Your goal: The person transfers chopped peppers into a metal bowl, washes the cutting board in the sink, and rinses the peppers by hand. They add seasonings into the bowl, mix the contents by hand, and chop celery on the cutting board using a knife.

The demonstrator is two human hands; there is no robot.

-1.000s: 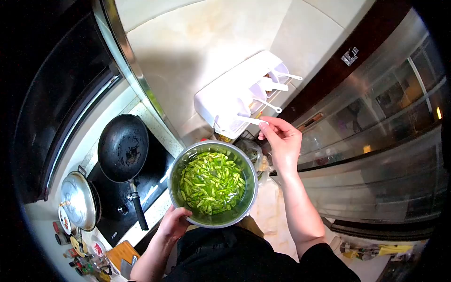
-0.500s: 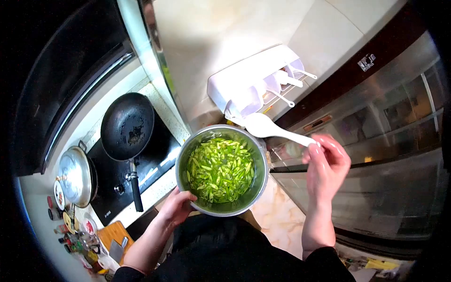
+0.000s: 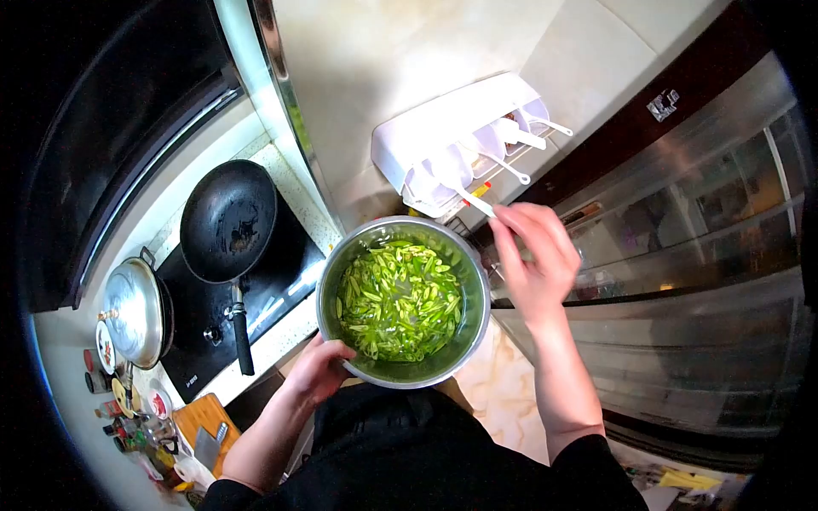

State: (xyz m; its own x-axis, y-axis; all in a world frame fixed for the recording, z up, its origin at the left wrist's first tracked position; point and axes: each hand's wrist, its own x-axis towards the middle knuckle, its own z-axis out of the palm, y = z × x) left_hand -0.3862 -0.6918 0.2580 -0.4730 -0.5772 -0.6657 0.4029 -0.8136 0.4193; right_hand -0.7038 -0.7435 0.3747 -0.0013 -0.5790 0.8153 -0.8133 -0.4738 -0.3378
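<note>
My left hand (image 3: 317, 371) grips the near-left rim of a round metal pot (image 3: 479, 317), its thumb over the edge. Thin slices of a green vegetable (image 3: 400, 298) sit in clear liquid inside the pot. Above and to the right of the pot, my right hand (image 3: 543, 258) pinches the handle end of a white spoon (image 3: 480, 204). The spoon's head is down in the nearest compartment of a white wall-mounted seasoning box (image 3: 460, 115). What that compartment holds is washed out by glare. Other white spoons stick out of the neighbouring compartments.
At left, a black frying pan (image 3: 228, 221) and a lidded pan (image 3: 135, 312) stand on a black cooktop (image 3: 183, 345). A cleaver (image 3: 206, 446) lies on a wooden cutting board (image 3: 200, 417), near several bottles. Glass-fronted doors (image 3: 682, 230) rise at right.
My right hand has moved up and left, taking the spoon from over the pot's far-right edge into the seasoning box. My left hand keeps its hold on the pot.
</note>
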